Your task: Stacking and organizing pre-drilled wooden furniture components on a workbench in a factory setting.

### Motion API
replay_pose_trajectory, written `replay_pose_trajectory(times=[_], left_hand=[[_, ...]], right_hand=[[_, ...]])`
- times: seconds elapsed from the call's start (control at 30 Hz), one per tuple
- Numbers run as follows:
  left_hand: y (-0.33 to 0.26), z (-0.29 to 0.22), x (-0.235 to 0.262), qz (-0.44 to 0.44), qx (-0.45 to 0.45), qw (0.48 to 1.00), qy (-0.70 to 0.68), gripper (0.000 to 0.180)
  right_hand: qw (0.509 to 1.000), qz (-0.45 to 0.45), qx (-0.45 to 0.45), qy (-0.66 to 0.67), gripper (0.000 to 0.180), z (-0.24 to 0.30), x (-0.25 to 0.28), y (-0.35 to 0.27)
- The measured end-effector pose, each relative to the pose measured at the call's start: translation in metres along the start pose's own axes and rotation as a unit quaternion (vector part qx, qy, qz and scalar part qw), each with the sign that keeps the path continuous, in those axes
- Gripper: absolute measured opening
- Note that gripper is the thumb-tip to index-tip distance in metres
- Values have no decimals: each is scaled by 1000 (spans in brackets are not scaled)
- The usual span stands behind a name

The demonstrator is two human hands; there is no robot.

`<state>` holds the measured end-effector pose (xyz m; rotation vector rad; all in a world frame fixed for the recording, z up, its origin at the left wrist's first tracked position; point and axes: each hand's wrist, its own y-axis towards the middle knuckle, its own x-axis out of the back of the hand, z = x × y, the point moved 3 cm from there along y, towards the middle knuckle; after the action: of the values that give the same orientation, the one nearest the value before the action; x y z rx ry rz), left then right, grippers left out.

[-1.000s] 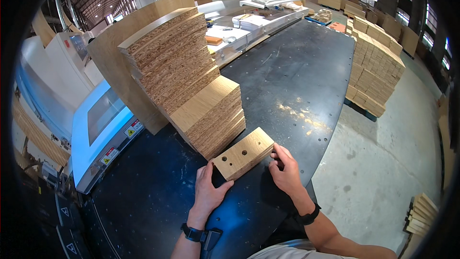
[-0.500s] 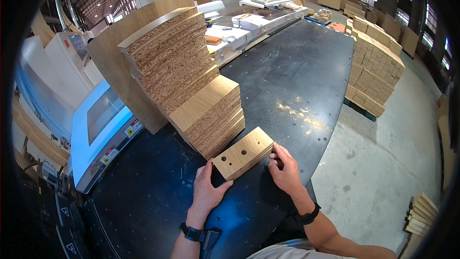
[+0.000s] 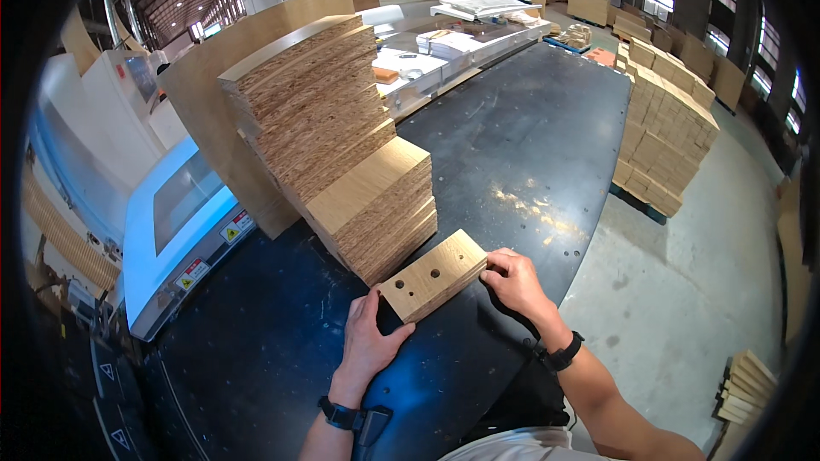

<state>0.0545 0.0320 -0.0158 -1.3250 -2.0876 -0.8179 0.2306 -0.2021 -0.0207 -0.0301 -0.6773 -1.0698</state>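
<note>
A short stack of drilled particleboard pieces (image 3: 444, 266) with a wood-grain top lies on the black table in front of me. Several round holes of different sizes show in its top piece. My left hand (image 3: 369, 343) spans the stack's left end, thumb at the near corner and fingers at the far one. At the opposite end, my right hand (image 3: 515, 283) has its fingers bent and pressed against the corner. Just beyond stands a tall stepped stack of particleboard pieces (image 3: 320, 119), its lower front part topped by a bare wood-grain face.
The black table (image 3: 521, 111) stretches away to the far right, with sawdust (image 3: 538, 209) on it. A large curved panel (image 3: 192, 85) stands behind the tall stack. Blue-and-white machinery (image 3: 184, 230) lies left. Past the table's right edge stands a pallet load of boards (image 3: 670, 132).
My right hand has shifted slightly at the stack's right end, its fingers drawing closer together and its wrist swinging outward. The left hand keeps its grip. The whole view has shifted a little.
</note>
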Motion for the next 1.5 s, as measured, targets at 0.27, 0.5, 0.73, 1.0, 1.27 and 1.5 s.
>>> replay_pose_trajectory(times=[0.27,0.5,0.73,1.0,1.27,1.5], left_hand=[[0,-2,0,-5,4,1000,-6,90],[0,-2,1,-2,6,1000,-15,89],[0,-2,0,-4,10,1000,-12,88],[0,-5,3,-4,16,1000,-4,89],[0,-3,1,-2,2,1000,-2,87],[0,-1,1,9,-6,1000,-6,87]], right_hand=[[999,-17,44,-9,24,-8,-3,-1],[998,-30,56,-11,22,-11,-4,-2],[998,-41,47,10,26,-13,-4,-4],[997,-74,6,25,21,-10,-4,-6],[982,-89,-90,139,12,-27,-8,-11],[980,-75,-97,157,11,-23,-7,-11]])
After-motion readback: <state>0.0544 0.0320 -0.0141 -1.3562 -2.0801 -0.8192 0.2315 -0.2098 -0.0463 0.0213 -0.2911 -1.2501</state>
